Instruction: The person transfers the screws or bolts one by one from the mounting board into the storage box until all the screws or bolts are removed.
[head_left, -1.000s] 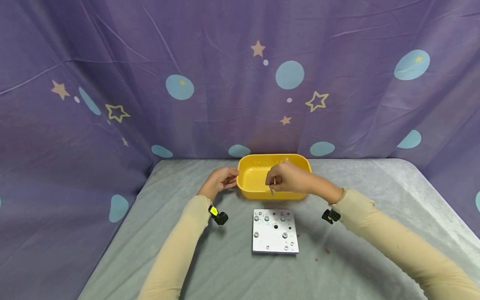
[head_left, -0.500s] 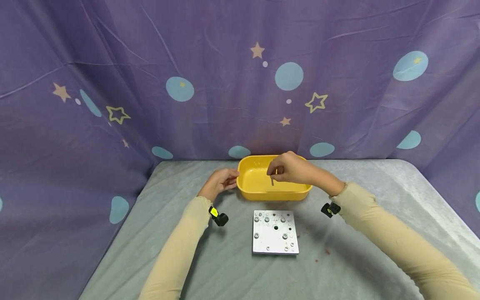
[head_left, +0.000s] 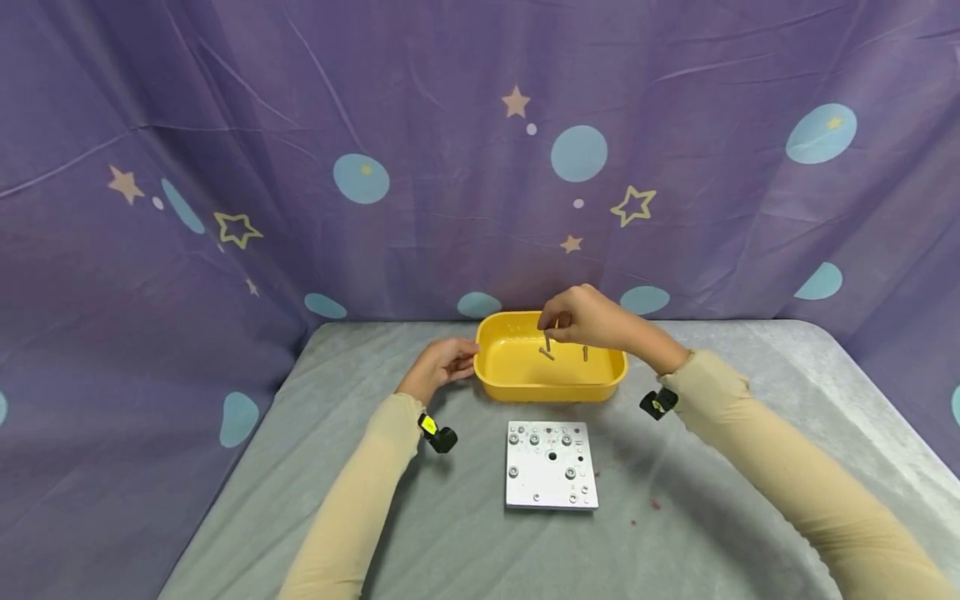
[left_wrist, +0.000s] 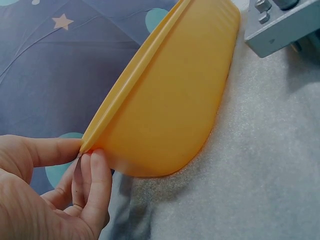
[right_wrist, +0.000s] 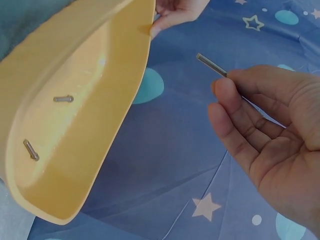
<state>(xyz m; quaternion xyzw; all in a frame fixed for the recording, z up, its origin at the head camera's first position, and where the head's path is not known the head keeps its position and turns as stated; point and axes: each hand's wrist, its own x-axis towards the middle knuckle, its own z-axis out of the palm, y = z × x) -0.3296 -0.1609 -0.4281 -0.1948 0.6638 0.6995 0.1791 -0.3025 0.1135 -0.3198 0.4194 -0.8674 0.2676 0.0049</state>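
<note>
Over the yellow bin (head_left: 551,392), the right hand (head_left: 583,317) pinches a screw (right_wrist: 212,65) — the left hand (head_left: 446,362) holds its rim (left_wrist: 134,77).

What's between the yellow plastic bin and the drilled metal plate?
Nothing but a narrow, bare strip of grey cloth, between the near wall of the yellow plastic bin and the far edge of the drilled metal plate. Shows in the head view.
</note>
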